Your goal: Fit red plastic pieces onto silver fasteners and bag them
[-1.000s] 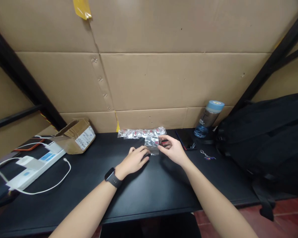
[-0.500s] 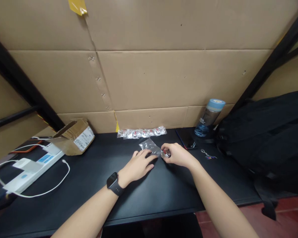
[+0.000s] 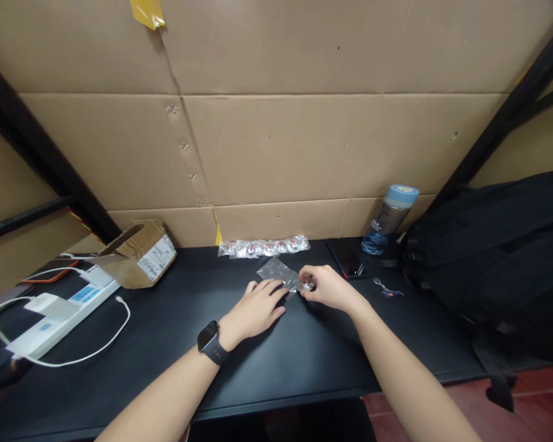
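Observation:
A small clear plastic bag (image 3: 273, 269) lies flat on the black table. My left hand (image 3: 261, 307), with a black smartwatch on the wrist, rests over the bag's near edge with its fingers spread. To its right, my right hand (image 3: 326, 286) is closed around a round, shiny silver piece with red on it (image 3: 306, 283). That piece meets the right end of the bag; whether it is inside the plastic I cannot tell. Behind both hands, a row of similar silver-and-red round pieces in clear wrappers (image 3: 268, 248) lies along the cardboard wall.
On the left are an open cardboard box (image 3: 141, 258) and a white power strip (image 3: 59, 319) with a looping cable. At right stand a blue-lidded bottle (image 3: 387, 221) and a black backpack (image 3: 493, 264). A phone (image 3: 345, 258) and a keychain (image 3: 389, 291) lie nearer.
The round piece in my right hand has shifted slightly left, against the bag's end. My left hand has barely moved and stays on the bag.

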Tool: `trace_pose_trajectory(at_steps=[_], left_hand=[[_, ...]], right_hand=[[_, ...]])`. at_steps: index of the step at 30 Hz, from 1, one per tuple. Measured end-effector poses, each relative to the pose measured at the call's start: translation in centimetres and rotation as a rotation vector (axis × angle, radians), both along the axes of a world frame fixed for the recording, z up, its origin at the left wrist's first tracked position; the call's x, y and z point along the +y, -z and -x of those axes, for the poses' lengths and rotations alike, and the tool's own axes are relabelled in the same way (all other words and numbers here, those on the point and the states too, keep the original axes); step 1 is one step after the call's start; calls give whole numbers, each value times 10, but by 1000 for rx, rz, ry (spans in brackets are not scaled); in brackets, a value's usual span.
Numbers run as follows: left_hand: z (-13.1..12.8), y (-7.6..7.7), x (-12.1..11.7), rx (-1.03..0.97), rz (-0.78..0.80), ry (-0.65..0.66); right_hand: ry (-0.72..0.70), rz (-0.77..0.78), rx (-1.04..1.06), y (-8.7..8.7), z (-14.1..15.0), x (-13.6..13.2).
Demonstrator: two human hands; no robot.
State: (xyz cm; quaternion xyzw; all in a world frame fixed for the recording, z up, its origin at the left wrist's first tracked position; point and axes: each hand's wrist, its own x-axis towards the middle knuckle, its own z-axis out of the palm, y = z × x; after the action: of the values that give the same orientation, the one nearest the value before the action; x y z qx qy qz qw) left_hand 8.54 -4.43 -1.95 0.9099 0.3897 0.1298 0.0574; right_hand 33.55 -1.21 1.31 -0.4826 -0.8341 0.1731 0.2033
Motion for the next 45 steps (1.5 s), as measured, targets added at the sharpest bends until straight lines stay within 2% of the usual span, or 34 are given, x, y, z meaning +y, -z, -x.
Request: trace_pose_trajectory(at_steps=[5, 12, 15, 18, 21, 27, 31, 40, 45], left_hand=[[-2, 0, 0, 12, -9, 1], [-3, 1, -1, 8, -20, 8], [-3, 2, -1, -12, -30, 9], [-2, 3, -1, -24, -34, 16], [-1, 3, -1, -18, -36, 42], [2, -1, -1, -13, -28, 64], [5, -3, -1, 9, 1, 69], [13, -7, -1, 54, 89, 80], [19, -11, 2, 35, 134, 117]], right_hand=[[41, 12, -51, 9, 7, 2], [65, -81, 52, 31, 19, 15], [79, -37, 139, 37, 19, 18], [19, 55, 255, 40, 15, 19], [-7, 68, 313, 41, 12, 21], [83, -90, 141, 42, 13, 25], [147, -77, 38, 36, 19, 20], [101, -72, 86, 44, 41, 16], [160, -260, -13, 44, 45, 18]])
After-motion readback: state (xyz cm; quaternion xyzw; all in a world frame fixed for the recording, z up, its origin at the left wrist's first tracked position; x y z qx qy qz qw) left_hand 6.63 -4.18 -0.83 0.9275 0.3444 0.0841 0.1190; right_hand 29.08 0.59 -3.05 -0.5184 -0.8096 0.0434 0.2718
